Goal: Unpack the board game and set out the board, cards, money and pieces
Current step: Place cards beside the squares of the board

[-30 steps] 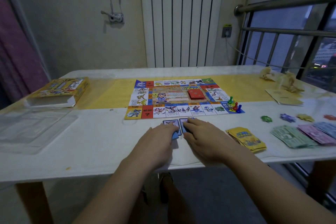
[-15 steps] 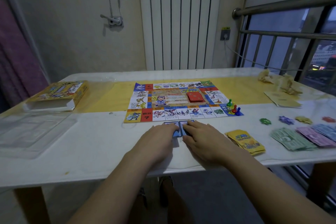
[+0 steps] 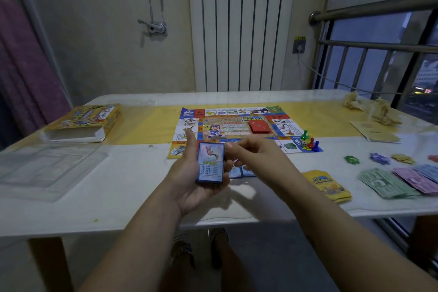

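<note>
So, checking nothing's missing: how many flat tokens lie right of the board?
4 in a row: green token, purple token, yellow token, red token at the frame's edge; others may lie beyond.

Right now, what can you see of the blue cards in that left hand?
The stack of blue cards is a thick deck, face up: picture above, printed figures below. The left hand grips it above the table, tilted toward the camera. The right hand is at its upper right corner; contact is unclear.

Dim, bluish light filled the frame, dusk showing at the window [image 3: 367, 28] upper right; glare streaked the radiator [image 3: 237, 31], soft shadows lay on the table [image 3: 118, 185], wide-angle distortion bowed the edges.
</note>
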Action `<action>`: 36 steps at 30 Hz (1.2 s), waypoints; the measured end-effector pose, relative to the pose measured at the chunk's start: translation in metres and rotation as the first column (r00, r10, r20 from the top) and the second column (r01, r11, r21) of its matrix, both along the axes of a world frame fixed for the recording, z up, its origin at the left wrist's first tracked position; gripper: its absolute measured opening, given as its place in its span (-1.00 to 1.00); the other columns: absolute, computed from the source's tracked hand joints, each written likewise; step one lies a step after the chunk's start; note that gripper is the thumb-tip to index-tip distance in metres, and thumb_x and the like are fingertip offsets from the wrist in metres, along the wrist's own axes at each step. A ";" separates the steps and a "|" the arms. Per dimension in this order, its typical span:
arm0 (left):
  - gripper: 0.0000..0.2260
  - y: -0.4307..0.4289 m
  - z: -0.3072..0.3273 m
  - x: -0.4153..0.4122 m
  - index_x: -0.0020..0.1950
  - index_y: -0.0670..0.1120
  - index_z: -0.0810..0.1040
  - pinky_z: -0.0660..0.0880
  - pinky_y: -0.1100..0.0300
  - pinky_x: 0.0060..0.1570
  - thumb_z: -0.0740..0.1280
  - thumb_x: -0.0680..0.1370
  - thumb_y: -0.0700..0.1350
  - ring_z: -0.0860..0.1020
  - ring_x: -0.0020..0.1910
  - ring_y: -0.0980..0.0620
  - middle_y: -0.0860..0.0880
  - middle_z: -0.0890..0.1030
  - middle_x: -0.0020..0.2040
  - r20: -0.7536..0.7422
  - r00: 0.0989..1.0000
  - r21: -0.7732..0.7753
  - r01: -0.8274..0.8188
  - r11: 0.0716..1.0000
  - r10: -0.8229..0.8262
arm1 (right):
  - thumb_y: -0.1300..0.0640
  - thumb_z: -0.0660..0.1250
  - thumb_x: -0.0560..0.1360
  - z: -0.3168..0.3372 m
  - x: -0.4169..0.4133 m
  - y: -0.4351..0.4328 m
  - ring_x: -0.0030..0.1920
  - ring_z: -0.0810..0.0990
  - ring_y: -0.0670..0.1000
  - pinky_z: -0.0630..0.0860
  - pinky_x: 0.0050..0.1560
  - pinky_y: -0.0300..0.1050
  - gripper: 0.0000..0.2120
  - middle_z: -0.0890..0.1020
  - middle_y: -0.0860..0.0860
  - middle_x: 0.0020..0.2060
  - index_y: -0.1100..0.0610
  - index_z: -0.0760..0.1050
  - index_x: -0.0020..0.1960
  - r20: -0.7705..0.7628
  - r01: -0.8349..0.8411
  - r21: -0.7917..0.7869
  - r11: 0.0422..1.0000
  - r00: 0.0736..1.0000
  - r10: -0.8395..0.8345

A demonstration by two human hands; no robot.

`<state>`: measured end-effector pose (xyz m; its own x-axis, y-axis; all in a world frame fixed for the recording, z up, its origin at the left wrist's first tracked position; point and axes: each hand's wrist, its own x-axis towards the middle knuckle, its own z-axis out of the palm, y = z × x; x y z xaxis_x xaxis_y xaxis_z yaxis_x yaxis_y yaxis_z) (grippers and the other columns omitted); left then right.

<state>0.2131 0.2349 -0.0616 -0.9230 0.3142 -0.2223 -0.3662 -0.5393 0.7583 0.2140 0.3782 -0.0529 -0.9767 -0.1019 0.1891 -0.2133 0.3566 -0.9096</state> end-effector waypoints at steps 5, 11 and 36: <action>-0.48 0.000 -0.007 0.009 0.07 -0.13 0.57 0.55 0.22 -0.44 0.05 0.55 0.26 0.62 -0.41 0.02 -0.12 0.66 -0.31 -0.046 0.999 -0.171 0.014 0.985 -0.022 | 0.03 0.50 0.37 -0.009 0.001 -0.006 -0.23 0.66 -0.01 0.57 -0.16 -0.10 -0.76 0.68 0.07 -0.29 0.15 0.51 -0.30 0.093 0.017 -0.068 0.998 0.996 -0.010; -0.80 -0.008 -0.014 0.014 0.14 -0.20 0.51 0.60 -0.02 -0.09 0.22 0.55 -0.21 0.66 -0.06 -0.14 -0.26 0.66 -0.01 -0.092 0.986 -0.181 0.120 0.976 -0.139 | 0.17 0.45 0.42 -0.015 0.000 -0.001 -0.40 0.63 -0.03 0.55 -0.30 -0.20 -0.81 0.64 0.04 -0.44 0.21 0.49 -0.27 0.216 -0.020 -0.173 0.985 0.975 0.058; -0.84 0.059 0.029 -0.055 0.08 -0.28 0.50 0.59 0.14 -0.24 0.34 0.51 -0.32 0.64 -0.20 -0.07 -0.18 0.64 -0.17 -0.218 0.974 -0.213 -0.115 0.970 0.068 | 0.21 0.48 0.38 0.016 -0.035 0.045 -0.29 0.56 0.01 0.59 -0.09 -0.04 -0.77 0.50 0.05 -0.31 0.19 0.42 -0.11 0.190 0.113 -0.340 0.934 0.981 -0.049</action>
<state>0.1577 0.2943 -0.0326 -0.9786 0.1909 -0.0773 -0.1450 -0.3720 0.9168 0.1790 0.4228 -0.0367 -0.9995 0.0201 0.0234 -0.0229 0.0204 -0.9995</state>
